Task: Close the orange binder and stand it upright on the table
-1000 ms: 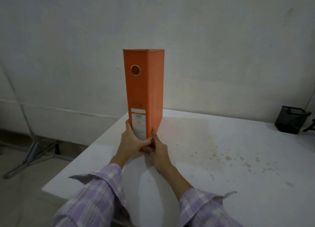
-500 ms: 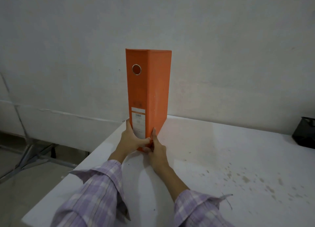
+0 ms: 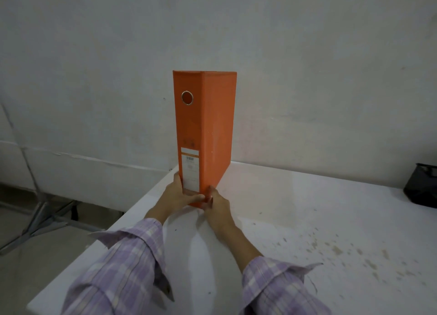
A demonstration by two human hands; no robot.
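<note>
Here the tall orange cardboard lever-arch binder [image 3: 204,134] is standing closed and upright at the centre of the frame, spine toward the camera, its base on the white stained counter [image 3: 307,220] near the far left corner; the left hand [image 3: 176,197] and right hand [image 3: 218,204] are clasping the bottom of the spine from either side, fingers curled against it, probably steadying it before letting go; a black mesh holder [image 3: 422,187] is sitting at the right edge.
</note>
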